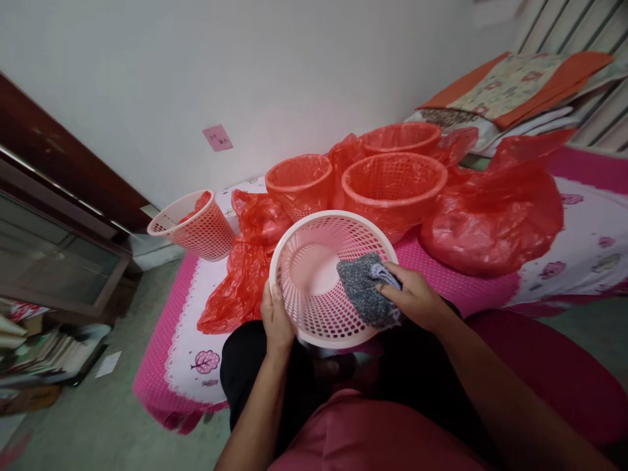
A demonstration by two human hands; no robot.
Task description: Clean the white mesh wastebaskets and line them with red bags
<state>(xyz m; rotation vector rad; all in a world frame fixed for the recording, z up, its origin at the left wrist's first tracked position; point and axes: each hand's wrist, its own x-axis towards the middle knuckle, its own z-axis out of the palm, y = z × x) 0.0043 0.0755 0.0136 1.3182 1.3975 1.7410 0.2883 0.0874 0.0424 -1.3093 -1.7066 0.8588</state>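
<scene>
A pale pink plastic basket (pixel 314 268) with a perforated wall is tilted above the lap, its opening facing up toward me. My left hand (pixel 277 320) is closed on its left rim, thumb on the inside. In my right hand (pixel 409 294) is a folded grey cloth (pixel 366 288), pinched at a whitish fold and lying over the basket's right wall and rim. Part of the basket's right rim is hidden behind the cloth.
Several baskets in red plastic bags, including a front basket (pixel 395 190), stand on the pink-and-white cloth-covered bed (pixel 191 353). A bulging red bag (pixel 495 222) lies right. A pink basket (pixel 209 229) leans at left. Folded bedding (pixel 510 91) is piled at back right.
</scene>
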